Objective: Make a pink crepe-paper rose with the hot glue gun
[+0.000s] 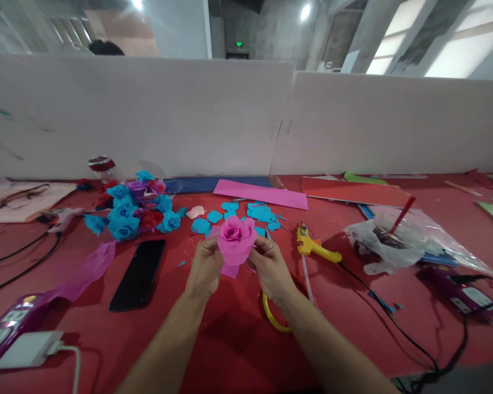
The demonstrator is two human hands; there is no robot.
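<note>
A pink paper rose (236,241) is held up in front of me, its layered petals facing up. My left hand (207,262) pinches its left side, and my right hand (269,265) pinches the right edge of its petals. Under the rose, a bit of pink paper (230,271) shows. Behind it lie several cut blue paper petals (258,212) and one pale pink petal (196,212). The yellow handle of a pair of scissors (273,317) rests partly beneath my right wrist. A yellow glue gun (312,245) with a glue stick lies just right of that hand.
Finished paper roses (123,219) are heaped at left, near a black phone (137,275) and a second glue gun (66,219). Pink paper (261,194) lies at the back. On the right are a bagged cup (394,235), a purple power strip (456,290) and black cables. A white partition (148,115) stands behind.
</note>
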